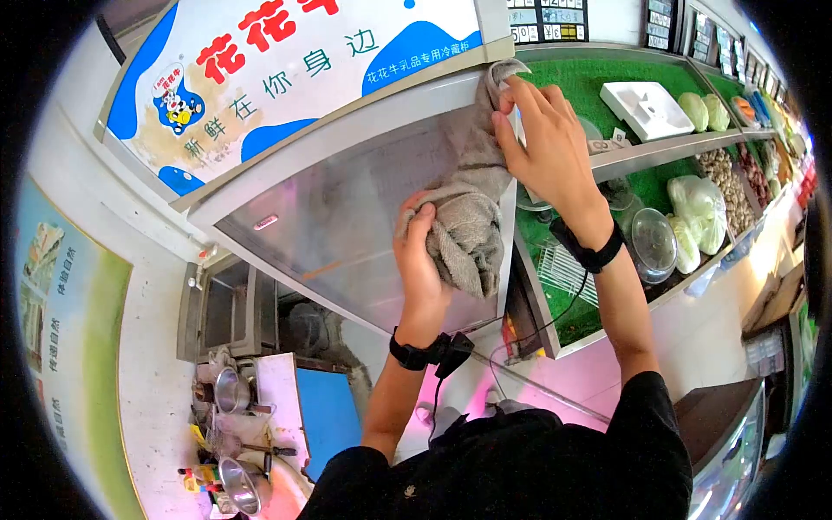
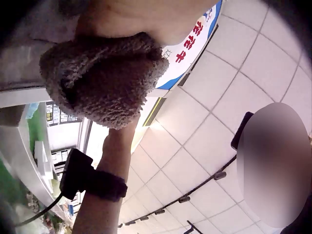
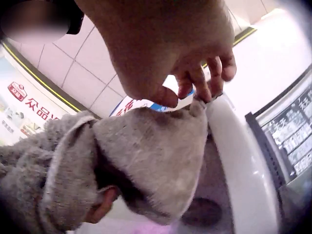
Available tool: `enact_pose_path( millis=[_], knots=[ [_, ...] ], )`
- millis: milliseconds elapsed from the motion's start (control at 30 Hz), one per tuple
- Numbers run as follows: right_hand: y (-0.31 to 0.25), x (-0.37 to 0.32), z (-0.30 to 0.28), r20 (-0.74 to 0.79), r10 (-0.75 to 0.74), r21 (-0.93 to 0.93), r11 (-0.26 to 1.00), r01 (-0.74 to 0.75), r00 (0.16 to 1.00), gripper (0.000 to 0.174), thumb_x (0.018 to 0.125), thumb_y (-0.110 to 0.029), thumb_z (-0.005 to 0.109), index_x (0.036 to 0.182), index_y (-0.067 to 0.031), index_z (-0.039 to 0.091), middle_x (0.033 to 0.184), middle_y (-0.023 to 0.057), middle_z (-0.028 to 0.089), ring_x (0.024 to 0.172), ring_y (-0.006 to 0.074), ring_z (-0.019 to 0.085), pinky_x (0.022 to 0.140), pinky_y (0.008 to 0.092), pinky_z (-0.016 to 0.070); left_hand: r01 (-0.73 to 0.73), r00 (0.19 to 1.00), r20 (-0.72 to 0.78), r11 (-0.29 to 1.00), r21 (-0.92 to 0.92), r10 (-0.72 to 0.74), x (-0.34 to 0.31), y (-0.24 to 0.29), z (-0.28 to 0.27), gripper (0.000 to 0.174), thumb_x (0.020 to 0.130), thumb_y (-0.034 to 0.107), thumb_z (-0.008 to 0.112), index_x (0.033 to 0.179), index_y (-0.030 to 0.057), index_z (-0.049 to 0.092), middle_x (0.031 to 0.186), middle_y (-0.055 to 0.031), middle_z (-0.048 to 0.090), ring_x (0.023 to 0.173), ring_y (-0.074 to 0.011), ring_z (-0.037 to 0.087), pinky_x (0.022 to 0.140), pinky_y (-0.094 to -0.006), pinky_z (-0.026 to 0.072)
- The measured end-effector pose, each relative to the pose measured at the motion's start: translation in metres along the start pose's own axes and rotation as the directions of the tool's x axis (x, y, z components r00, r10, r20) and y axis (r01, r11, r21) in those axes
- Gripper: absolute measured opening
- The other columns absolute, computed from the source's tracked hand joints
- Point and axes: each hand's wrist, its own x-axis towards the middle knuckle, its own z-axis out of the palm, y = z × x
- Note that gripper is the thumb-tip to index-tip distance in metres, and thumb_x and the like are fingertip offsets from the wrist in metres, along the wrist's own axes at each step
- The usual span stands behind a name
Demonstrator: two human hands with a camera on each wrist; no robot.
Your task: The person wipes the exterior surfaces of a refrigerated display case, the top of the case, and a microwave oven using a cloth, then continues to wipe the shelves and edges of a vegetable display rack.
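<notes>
A grey-brown cloth (image 1: 468, 230) hangs bunched in front of the glass door (image 1: 347, 208) of a white-framed cabinet. Its lower bundle is held by the left hand (image 1: 423, 260), thumb over the folds. The cloth's upper end lies at the door frame's top right corner, where the right hand (image 1: 550, 143) has its curled fingers on it. In the right wrist view the right hand (image 3: 170, 53) pinches a corner of the cloth (image 3: 151, 151) beside the white frame (image 3: 239, 161). The left wrist view shows the bunched cloth (image 2: 105, 80) close up, under the left hand (image 2: 141, 19).
A printed sign (image 1: 286, 78) tops the cabinet. To the right stand green-lined shelves with a white tray (image 1: 647, 110), cabbages and a glass lid (image 1: 653, 238). Metal bowls (image 1: 240, 484) and a blue board (image 1: 328, 416) are at the lower left. Black cables hang from both wrists.
</notes>
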Motion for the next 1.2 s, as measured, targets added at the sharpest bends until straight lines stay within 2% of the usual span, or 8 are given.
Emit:
enact_pose_path(
  millis=[267,433,633,800,867,933,1033,1200],
  knots=[
    [0.009,0.008,0.006,0.029,-0.150,-0.090,0.984,0.152,0.988,0.019,0.092,-0.018,0.063,0.106,-0.0063,0.059,0.109,0.0069,0.065,0.100,0.0312,0.058,0.088,0.0418,0.0472,0.049,0.998,0.036,0.993,-0.111,-0.045,0.010,-0.010,0.012,0.031,0.095,0.023,0.055,0.117,0.0013,0.059,0.115,-0.0141,0.066,0.107,-0.0269,0.064,0.096,-0.0398,0.0501],
    [0.001,0.024,-0.008,0.284,0.002,-0.116,0.993,0.032,0.959,0.023,0.090,-0.023,0.060,0.082,-0.0040,0.069,0.113,0.0109,0.066,0.079,0.0331,0.067,0.072,0.0451,0.0534,0.080,0.997,0.035,0.984,-0.157,-0.076,0.013,0.000,0.017,0.031,0.095,0.024,0.056,0.116,0.0025,0.061,0.115,-0.0128,0.066,0.107,-0.0260,0.064,0.097,-0.0397,0.0497],
    [-0.015,0.025,0.007,0.318,-0.171,-0.152,0.962,0.229,0.932,0.032,0.090,-0.029,0.059,0.076,-0.0030,0.071,0.121,0.0130,0.065,0.075,0.0346,0.070,0.066,0.0465,0.0550,0.029,1.000,0.018,0.964,-0.265,-0.025,0.009,0.006,0.015,0.031,0.094,0.028,0.058,0.112,0.0038,0.065,0.111,-0.0118,0.068,0.105,-0.0261,0.064,0.095,-0.0401,0.0502],
    [-0.008,0.024,-0.003,0.253,-0.088,-0.246,0.957,0.152,0.963,0.037,0.091,-0.027,0.055,0.070,-0.0002,0.069,0.106,0.0123,0.065,0.070,0.0327,0.067,0.066,0.0462,0.0554,-0.027,0.999,0.034,0.966,-0.256,0.037,0.005,-0.001,0.021,0.031,0.093,0.025,0.059,0.114,0.0026,0.065,0.112,-0.0113,0.068,0.105,-0.0263,0.064,0.094,-0.0394,0.0498],
    [-0.007,0.022,0.002,0.255,-0.065,-0.363,0.918,0.158,0.965,0.036,0.090,-0.028,0.058,0.068,-0.0012,0.069,0.133,0.0112,0.062,0.081,0.0337,0.069,0.071,0.0447,0.0561,0.009,1.000,-0.009,0.972,-0.234,-0.011,0.001,0.000,0.023,0.030,0.093,0.024,0.058,0.115,0.0029,0.064,0.112,-0.0111,0.068,0.105,-0.0264,0.064,0.094,-0.0396,0.0499],
    [-0.017,0.023,0.012,0.259,-0.077,-0.302,0.940,0.156,0.963,0.037,0.090,-0.028,0.058,0.068,-0.0012,0.070,0.132,0.0131,0.062,0.081,0.0340,0.069,0.072,0.0442,0.0562,0.021,0.998,-0.049,0.970,-0.243,-0.034,-0.004,0.005,0.020,0.031,0.094,0.025,0.057,0.115,0.0035,0.064,0.113,-0.0113,0.067,0.106,-0.0267,0.064,0.094,-0.0398,0.0497],
    [-0.017,0.024,0.017,0.160,-0.240,-0.101,0.961,0.257,0.958,0.038,0.088,-0.026,0.056,0.061,-0.0017,0.066,0.102,0.0160,0.065,0.074,0.0327,0.068,0.068,0.0444,0.0561,0.049,0.999,0.020,0.949,-0.311,-0.045,-0.009,0.014,0.011,0.033,0.094,0.028,0.055,0.116,0.0038,0.064,0.114,-0.0111,0.067,0.108,-0.0269,0.063,0.096,-0.0400,0.0487],
    [0.002,0.023,0.007,0.200,-0.142,-0.165,0.970,0.176,0.969,0.039,0.088,-0.026,0.054,0.062,-0.0007,0.066,0.110,0.0139,0.067,0.078,0.0331,0.069,0.070,0.0443,0.0571,-0.009,0.997,-0.077,0.972,-0.237,-0.010,-0.009,0.004,0.012,0.033,0.095,0.029,0.055,0.115,0.0043,0.064,0.114,-0.0109,0.066,0.108,-0.0267,0.063,0.096,-0.0401,0.0486]
  ],
)
